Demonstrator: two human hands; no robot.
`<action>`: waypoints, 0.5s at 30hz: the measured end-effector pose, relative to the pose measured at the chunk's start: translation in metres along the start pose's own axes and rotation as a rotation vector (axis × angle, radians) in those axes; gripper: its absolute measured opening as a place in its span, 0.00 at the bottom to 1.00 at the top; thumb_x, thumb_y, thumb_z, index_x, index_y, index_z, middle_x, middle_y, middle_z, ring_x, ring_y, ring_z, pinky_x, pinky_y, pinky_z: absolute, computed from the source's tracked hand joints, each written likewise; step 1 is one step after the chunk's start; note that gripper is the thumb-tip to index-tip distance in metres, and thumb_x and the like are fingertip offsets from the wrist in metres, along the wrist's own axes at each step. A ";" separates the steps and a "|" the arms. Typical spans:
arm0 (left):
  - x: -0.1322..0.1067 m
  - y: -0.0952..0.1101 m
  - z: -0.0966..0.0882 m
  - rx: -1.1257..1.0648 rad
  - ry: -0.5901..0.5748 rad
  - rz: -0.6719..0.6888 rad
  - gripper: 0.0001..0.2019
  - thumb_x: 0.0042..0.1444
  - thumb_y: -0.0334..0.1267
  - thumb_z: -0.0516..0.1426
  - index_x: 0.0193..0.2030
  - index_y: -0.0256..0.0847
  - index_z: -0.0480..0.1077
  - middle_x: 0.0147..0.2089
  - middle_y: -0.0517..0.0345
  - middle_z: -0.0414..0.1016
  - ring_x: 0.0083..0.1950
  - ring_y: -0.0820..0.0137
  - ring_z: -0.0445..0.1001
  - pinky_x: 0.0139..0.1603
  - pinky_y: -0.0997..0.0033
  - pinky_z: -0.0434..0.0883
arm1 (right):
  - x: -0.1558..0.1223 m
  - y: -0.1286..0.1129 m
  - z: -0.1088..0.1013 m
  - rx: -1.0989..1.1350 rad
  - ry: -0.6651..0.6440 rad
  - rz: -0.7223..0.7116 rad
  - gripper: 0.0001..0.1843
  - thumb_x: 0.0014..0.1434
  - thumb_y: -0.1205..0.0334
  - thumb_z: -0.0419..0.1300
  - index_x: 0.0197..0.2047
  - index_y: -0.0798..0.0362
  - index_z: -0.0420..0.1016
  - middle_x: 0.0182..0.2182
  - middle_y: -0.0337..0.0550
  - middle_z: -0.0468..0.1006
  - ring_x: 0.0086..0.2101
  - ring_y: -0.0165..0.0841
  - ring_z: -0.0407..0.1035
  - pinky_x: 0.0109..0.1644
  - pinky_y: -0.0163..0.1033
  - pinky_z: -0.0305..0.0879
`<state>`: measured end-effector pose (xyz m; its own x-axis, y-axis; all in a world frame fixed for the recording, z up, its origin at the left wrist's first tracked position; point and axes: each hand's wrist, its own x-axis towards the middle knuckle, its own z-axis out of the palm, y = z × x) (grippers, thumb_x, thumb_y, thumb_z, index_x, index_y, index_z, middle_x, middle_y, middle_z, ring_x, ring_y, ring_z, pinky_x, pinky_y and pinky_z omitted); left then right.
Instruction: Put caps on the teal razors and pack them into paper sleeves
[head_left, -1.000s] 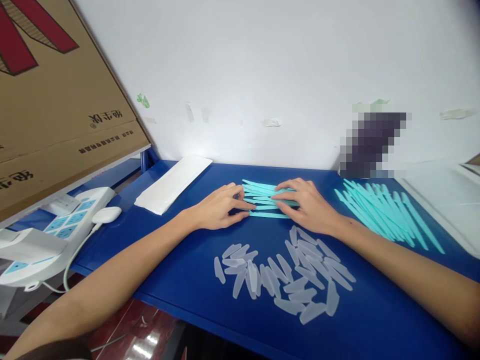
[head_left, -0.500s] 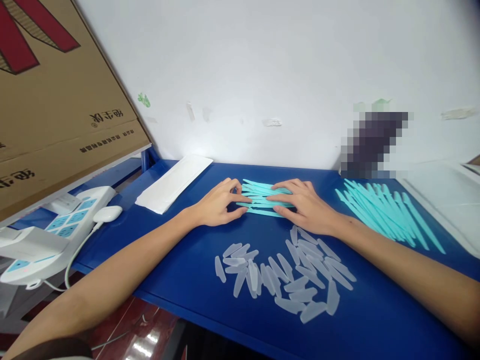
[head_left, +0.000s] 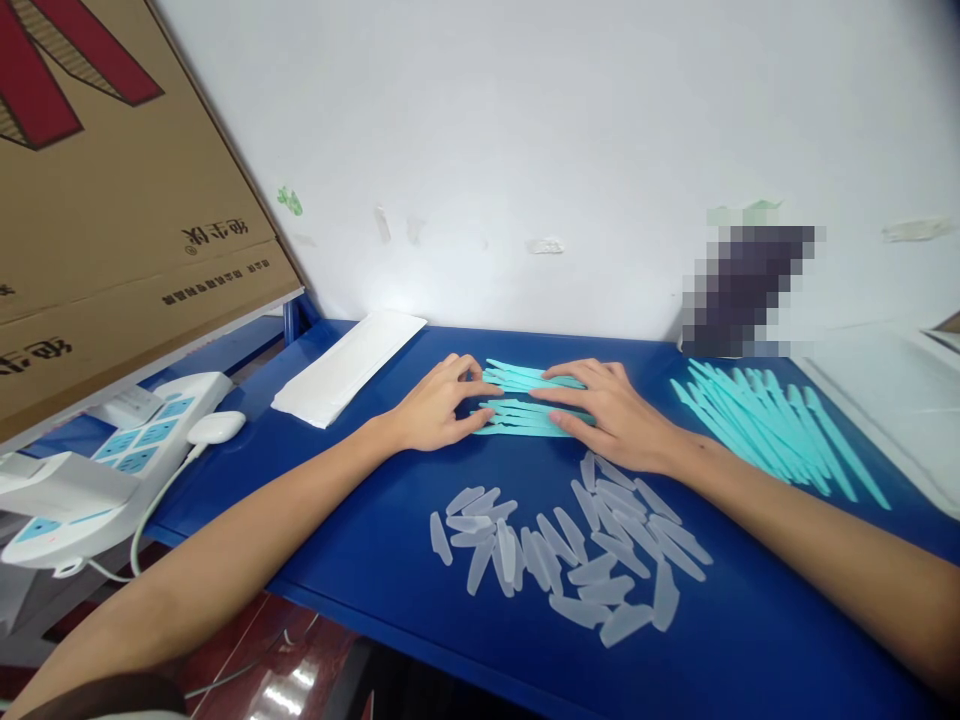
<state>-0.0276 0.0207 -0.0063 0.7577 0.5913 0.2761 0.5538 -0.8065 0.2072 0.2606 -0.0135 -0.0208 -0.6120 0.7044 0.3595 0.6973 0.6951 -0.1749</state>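
A small bunch of teal plastic sticks [head_left: 521, 402] lies on the blue table [head_left: 375, 520] between my hands. My left hand [head_left: 431, 412] rests at the bunch's left end, fingers curled, thumb and fingertips pressing the stick ends. My right hand [head_left: 611, 412] lies over the right end, its fingers stretched flat across the sticks. Nearer to me lie several translucent white caps [head_left: 570, 545], scattered loose.
A larger row of teal sticks [head_left: 772, 425] fans out at the right. A white flat packet [head_left: 349, 365] lies at the back left. A cardboard box [head_left: 112, 200] leans at far left above a white power strip [head_left: 97, 460] and a white plug [head_left: 215, 427].
Both hands have squeezed the teal bunch closer together and drawn it slightly toward me; the sticks lie more tightly gathered than a second ago.
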 end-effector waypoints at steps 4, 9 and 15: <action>0.000 -0.002 0.001 0.032 0.008 -0.061 0.23 0.70 0.52 0.50 0.60 0.40 0.74 0.50 0.47 0.65 0.50 0.58 0.65 0.57 0.51 0.65 | -0.001 0.002 0.002 -0.020 0.066 0.049 0.23 0.73 0.51 0.46 0.55 0.48 0.80 0.57 0.52 0.74 0.56 0.48 0.65 0.55 0.57 0.57; 0.000 -0.001 0.001 0.055 0.014 -0.088 0.25 0.70 0.54 0.49 0.63 0.42 0.72 0.51 0.46 0.65 0.50 0.57 0.64 0.57 0.50 0.65 | -0.001 0.001 0.003 -0.022 0.059 0.080 0.24 0.73 0.49 0.45 0.56 0.48 0.78 0.57 0.52 0.73 0.56 0.47 0.65 0.54 0.56 0.57; 0.001 -0.001 0.001 0.065 -0.027 -0.089 0.27 0.70 0.55 0.48 0.62 0.40 0.73 0.53 0.44 0.67 0.52 0.55 0.64 0.58 0.48 0.64 | 0.001 0.001 0.004 -0.022 0.051 0.120 0.25 0.73 0.49 0.44 0.55 0.49 0.79 0.56 0.52 0.75 0.55 0.47 0.66 0.53 0.56 0.57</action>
<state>-0.0270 0.0218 -0.0074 0.7130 0.6611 0.2335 0.6400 -0.7497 0.1684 0.2591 -0.0122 -0.0244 -0.5045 0.7737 0.3832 0.7726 0.6027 -0.1997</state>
